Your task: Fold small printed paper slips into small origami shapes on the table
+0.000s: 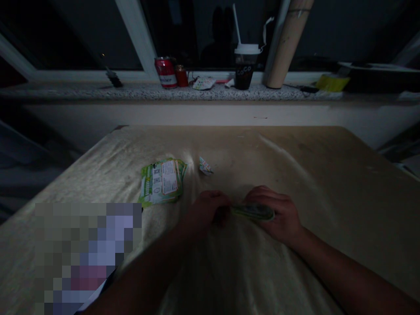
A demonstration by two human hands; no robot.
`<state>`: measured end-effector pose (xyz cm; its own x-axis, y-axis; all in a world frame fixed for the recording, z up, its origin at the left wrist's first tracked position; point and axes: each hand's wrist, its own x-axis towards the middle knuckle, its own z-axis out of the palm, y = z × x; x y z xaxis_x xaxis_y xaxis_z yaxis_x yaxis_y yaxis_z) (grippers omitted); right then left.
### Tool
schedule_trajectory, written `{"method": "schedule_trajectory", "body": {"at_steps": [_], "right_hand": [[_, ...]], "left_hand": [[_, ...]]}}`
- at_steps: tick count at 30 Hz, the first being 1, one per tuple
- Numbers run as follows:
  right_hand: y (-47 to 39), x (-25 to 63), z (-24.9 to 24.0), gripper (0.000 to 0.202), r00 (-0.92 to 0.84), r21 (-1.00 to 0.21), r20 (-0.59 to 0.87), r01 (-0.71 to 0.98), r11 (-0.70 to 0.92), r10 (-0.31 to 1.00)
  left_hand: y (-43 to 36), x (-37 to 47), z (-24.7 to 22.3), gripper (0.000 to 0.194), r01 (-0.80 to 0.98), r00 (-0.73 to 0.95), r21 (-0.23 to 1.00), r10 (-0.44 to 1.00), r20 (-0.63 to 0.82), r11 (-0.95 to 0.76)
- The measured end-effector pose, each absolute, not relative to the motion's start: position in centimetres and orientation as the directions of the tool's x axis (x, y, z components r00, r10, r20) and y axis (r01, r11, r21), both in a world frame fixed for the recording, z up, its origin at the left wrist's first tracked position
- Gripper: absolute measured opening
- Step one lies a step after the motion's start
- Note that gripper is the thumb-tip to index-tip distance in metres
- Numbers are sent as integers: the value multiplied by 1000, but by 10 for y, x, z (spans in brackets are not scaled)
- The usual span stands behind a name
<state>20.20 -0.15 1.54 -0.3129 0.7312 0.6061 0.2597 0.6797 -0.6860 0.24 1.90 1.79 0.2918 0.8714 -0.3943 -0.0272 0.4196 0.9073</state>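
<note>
A green packet (252,211), seen nearly edge-on, is held low above the table between my two hands. My right hand (282,214) wraps round its right end, fingers curled behind it. At its left end my left hand (211,209) is closed in a pinch; the fingertips are dark and blurred. Several flat green printed packets (162,183) lie in an overlapping pile left of my hands. Between that pile and my right hand, farther back, sits a small printed scrap (205,167) with a pointed shape.
A wrinkled, shiny cloth (295,153) covers the table. Behind it, the speckled sill (138,92) carries a red can (166,72), a small red jar (181,76), a crumpled wrapper (204,83), a drink cup (244,68) with a straw and a cardboard tube (288,43). A pixelated patch hides the lower left.
</note>
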Motion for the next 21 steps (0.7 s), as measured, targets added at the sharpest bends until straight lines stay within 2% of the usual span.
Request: {"method": "schedule_trajectory", "body": {"at_steps": [4, 6, 9, 14, 17, 21], "right_hand": [[-6, 198, 19, 6, -137, -895, 366, 221, 389, 920], [-6, 198, 19, 8, -108, -966, 224, 105, 235, 969], [-5, 198, 16, 15, -155, -998, 53, -51, 46, 987], [-5, 194, 13, 17, -263, -986, -42, -144, -82, 964], [-7, 191, 13, 14, -302, -979, -62, -169, -118, 951], [-7, 189, 13, 14, -314, -975, -77, -174, -137, 946]], "left_hand": [[21, -1, 21, 20, 53, 289, 928, 884, -368, 369], [22, -3, 25, 18, 116, 245, 966, 936, -252, 230], [20, -5, 31, 21, 165, 234, 986, 972, -15, -25], [12, -3, 32, 19, 104, 237, 985, 965, 112, -139], [10, 0, 30, 13, 79, 161, 989, 981, 112, -126], [11, 2, 31, 13, 37, 143, 996, 987, 71, -77]]}}
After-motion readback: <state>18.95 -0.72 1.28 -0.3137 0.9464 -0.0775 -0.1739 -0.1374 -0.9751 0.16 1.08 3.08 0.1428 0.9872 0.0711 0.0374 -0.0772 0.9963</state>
